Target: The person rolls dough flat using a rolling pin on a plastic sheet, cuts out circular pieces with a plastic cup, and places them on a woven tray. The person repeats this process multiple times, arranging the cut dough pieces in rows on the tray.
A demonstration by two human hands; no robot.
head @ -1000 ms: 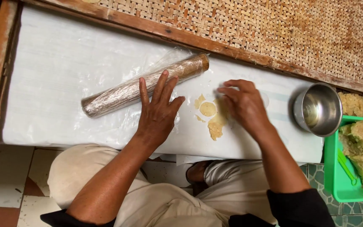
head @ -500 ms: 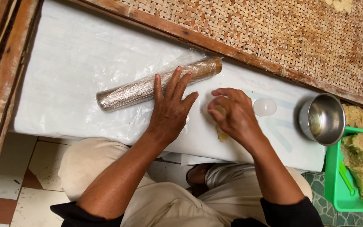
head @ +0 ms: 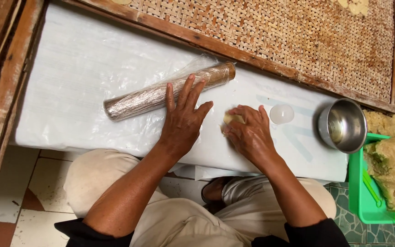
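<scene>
The left hand [head: 184, 116] lies flat and palm down on the white plastic-covered board [head: 69, 82], forearm running up from the lower left across the person's lap. Its fingers [head: 186, 91] are straight and spread, gripping nothing; the fingertips rest against the near side of the rolling pin [head: 168, 91], a wooden cylinder wrapped in clear film that lies slanted on the board, its right end higher in the view. The thumb points right toward the other hand.

The right hand [head: 250, 132] sits just beside it, palm down, wrist bent and forearm coming in from the lower right. Its fingers [head: 245, 114] are curled over a small pale lump of dough [head: 232, 120], cupping and pressing it against the board; only the lump's left edge shows past the knuckles.

A thin pale disc [head: 281, 114] lies on the board just right of that hand. Farther right stands a small steel bowl [head: 342, 126] at the board's end. A green tray [head: 360, 192] at the right edge holds a larger brownish mass of dough [head: 392, 169]. Beyond the board lies a woven rattan mat in a wooden frame [head: 275, 41].
</scene>
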